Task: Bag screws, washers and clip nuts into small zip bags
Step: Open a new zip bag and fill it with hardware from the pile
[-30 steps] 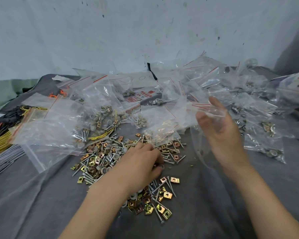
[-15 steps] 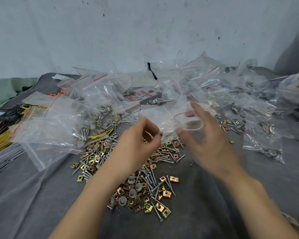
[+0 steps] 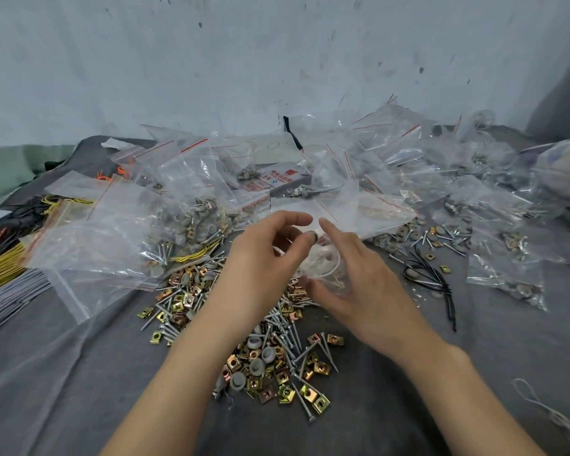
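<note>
Left hand (image 3: 260,261) pinches a small grey piece (image 3: 312,236) just above the zip bag (image 3: 326,274), which the right hand (image 3: 362,287) grips with its mouth open leftward; its contents are unclear. A hardware pile (image 3: 277,366) lies beneath both grips.

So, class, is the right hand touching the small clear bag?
Touching. In the head view the right hand pinches the small clear bag between thumb and fingers, holding its mouth open.

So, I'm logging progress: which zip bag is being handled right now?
The small clear bag held by the right hand, over the screw pile; all others lie on the cloth.
</note>
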`<act>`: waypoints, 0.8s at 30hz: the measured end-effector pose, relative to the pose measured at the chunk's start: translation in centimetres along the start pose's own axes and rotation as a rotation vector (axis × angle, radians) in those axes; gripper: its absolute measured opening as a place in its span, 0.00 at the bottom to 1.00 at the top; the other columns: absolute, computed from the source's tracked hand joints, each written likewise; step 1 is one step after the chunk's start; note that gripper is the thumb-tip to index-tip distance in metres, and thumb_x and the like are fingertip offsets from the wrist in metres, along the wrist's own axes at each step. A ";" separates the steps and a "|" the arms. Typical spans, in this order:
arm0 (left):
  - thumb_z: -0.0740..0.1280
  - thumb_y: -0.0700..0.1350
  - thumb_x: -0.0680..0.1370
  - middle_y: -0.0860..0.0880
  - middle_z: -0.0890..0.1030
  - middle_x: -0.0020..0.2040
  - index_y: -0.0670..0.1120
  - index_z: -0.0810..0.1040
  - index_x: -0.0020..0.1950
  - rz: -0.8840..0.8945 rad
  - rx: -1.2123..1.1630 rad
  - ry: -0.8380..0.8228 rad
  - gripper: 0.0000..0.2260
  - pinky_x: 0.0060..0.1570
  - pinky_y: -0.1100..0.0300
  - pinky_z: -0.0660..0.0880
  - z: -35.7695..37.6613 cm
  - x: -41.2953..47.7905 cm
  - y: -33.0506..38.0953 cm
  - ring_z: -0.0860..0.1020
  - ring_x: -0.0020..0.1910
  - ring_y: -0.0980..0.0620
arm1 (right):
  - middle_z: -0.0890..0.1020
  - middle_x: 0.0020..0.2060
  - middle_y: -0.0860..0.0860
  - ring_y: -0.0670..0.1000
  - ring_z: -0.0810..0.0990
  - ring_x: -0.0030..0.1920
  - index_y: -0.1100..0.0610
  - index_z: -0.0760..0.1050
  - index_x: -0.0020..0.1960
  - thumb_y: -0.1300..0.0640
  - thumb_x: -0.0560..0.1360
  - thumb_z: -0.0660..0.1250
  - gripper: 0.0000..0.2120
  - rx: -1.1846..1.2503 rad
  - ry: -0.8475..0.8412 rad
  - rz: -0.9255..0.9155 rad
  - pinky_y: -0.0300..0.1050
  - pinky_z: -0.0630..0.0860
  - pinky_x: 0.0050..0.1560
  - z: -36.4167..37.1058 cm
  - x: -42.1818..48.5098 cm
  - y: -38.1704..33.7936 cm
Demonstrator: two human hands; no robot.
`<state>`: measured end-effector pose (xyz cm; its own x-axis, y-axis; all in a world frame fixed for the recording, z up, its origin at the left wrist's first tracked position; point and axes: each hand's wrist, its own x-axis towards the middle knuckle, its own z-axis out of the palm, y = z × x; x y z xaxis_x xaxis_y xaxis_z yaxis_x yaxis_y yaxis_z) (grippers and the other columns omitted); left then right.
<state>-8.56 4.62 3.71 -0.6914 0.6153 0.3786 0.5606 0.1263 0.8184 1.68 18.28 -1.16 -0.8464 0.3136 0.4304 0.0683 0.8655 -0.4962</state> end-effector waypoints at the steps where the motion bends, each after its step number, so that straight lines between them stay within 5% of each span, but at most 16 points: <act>1: 0.68 0.50 0.79 0.59 0.83 0.42 0.58 0.79 0.57 0.008 0.007 -0.011 0.08 0.42 0.70 0.74 0.0 0.0 0.1 0.79 0.43 0.62 | 0.71 0.66 0.42 0.41 0.69 0.62 0.41 0.52 0.80 0.34 0.75 0.62 0.38 0.011 0.005 0.003 0.40 0.65 0.58 -0.1 0.0 0.0; 8: 0.60 0.51 0.83 0.58 0.82 0.48 0.55 0.77 0.62 -0.006 0.007 0.005 0.10 0.47 0.70 0.74 -0.7 0.2 -0.7 0.79 0.49 0.64 | 0.70 0.64 0.37 0.46 0.74 0.64 0.40 0.52 0.79 0.29 0.74 0.60 0.38 0.128 0.040 0.033 0.49 0.72 0.64 -0.8 0.1 0.5; 11: 0.60 0.51 0.83 0.56 0.82 0.49 0.54 0.75 0.63 -0.033 0.134 -0.102 0.11 0.49 0.62 0.78 -1.2 -0.1 -1.5 0.80 0.48 0.60 | 0.70 0.61 0.31 0.37 0.71 0.62 0.40 0.54 0.79 0.29 0.74 0.61 0.38 0.158 0.078 0.057 0.34 0.68 0.62 -1.1 0.1 0.8; 16: 0.61 0.54 0.82 0.60 0.81 0.47 0.56 0.78 0.59 0.029 0.386 -0.344 0.10 0.45 0.66 0.76 -1.5 -1.0 -2.1 0.78 0.45 0.65 | 0.62 0.57 0.17 0.18 0.59 0.60 0.42 0.57 0.79 0.30 0.74 0.62 0.38 0.235 0.146 0.074 0.16 0.56 0.56 -1.9 0.2 1.1; 21: 0.62 0.54 0.81 0.64 0.80 0.45 0.58 0.79 0.56 0.051 0.494 -0.429 0.08 0.43 0.73 0.71 -2.3 -1.5 -2.5 0.76 0.45 0.69 | 0.70 0.70 0.34 0.25 0.62 0.67 0.36 0.58 0.77 0.25 0.71 0.61 0.38 0.342 0.226 0.129 0.20 0.58 0.61 -2.9 0.1 1.1; 24: 0.63 0.51 0.82 0.64 0.80 0.49 0.58 0.80 0.56 0.063 0.548 -0.453 0.07 0.49 0.72 0.72 -3.1 -1.5 -2.9 0.76 0.49 0.67 | 0.72 0.69 0.33 0.33 0.67 0.70 0.32 0.59 0.75 0.23 0.70 0.62 0.37 0.397 0.279 0.166 0.29 0.63 0.64 -3.4 0.1 1.3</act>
<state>-10.53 0.96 2.13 -0.4597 0.8820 0.1039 0.8239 0.3799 0.4206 3.47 20.80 0.80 -0.6644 0.5735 0.4793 -0.0614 0.5972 -0.7997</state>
